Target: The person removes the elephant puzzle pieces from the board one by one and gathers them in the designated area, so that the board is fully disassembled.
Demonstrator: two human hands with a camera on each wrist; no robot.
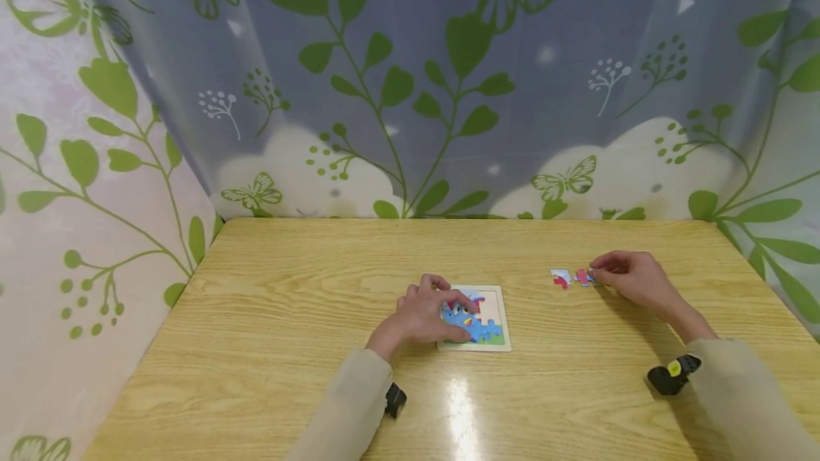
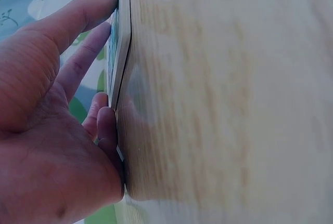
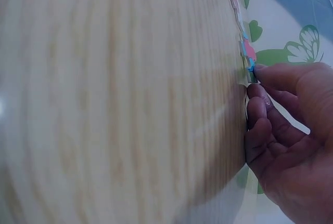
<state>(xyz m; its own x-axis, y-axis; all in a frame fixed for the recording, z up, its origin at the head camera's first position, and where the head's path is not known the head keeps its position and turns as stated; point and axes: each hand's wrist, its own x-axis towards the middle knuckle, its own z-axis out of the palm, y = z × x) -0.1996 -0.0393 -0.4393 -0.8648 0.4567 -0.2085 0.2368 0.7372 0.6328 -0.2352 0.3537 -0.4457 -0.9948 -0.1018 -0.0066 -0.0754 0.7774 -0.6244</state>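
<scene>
A small jigsaw puzzle board point(image 1: 506, 329) with a pale frame lies on the table; its fitted pieces show a blue cartoon figure, and bare backing shows at its upper right. My left hand point(image 1: 423, 311) rests over the board's left side, thumb and fingers spread, fingertips touching the puzzle point(image 2: 115, 37) in the left wrist view. To the right, my right hand point(image 1: 637, 282) pinches a puzzle piece point(image 3: 252, 69) between thumb and fingers, low at the tabletop. Beside it lie a pink-and-blue piece point(image 1: 581, 277) and a white-and-red piece point(image 1: 561, 277). My fingers partly hide the pinched piece.
The wood-grain table point(image 1: 288, 290) reaches back to a hanging curtain point(image 1: 410, 91) printed with green leaves and butterflies. Another patterned cloth point(image 1: 96, 183) hangs along the left side. Dark wrist cameras sit at both sleeves.
</scene>
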